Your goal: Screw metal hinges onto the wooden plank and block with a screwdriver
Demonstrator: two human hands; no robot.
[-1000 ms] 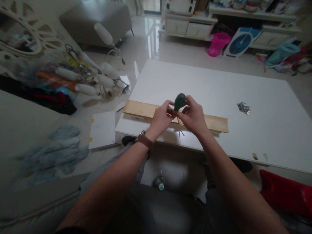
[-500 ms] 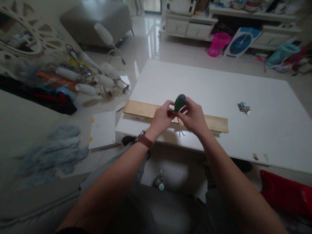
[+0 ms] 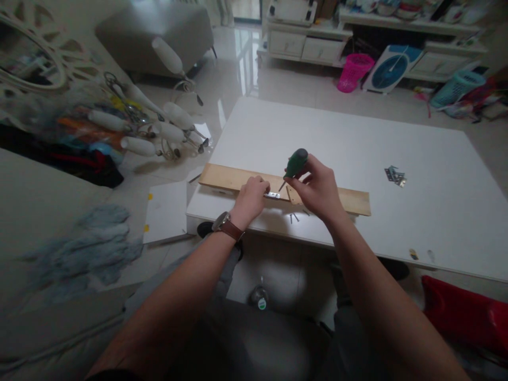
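My right hand [image 3: 322,191] is closed round the green handle of a screwdriver [image 3: 296,163], whose thin shaft slants down to the left. Its tip is close to a small metal plate with holes [image 3: 272,195] at the edge of a long wooden board [image 3: 226,175]. Curled fingers of my left hand [image 3: 251,197] grip the left end of that plate against the board. A small wooden piece with holes [image 3: 293,194] sits on the board beside my right hand. Several loose screws [image 3: 293,217] lie just in front of the board.
The board rests near the front edge of a white table [image 3: 416,174]. A pile of metal brackets [image 3: 396,176] lies to the right, with two small bits by the front edge. Left of the table are a white panel [image 3: 165,212] and a lamp with white shades [image 3: 138,145] on the floor.
My left hand has moved left, away from the screwdriver, exposing the metal plate. My right hand has tilted the screwdriver, its handle shifting slightly right and up.
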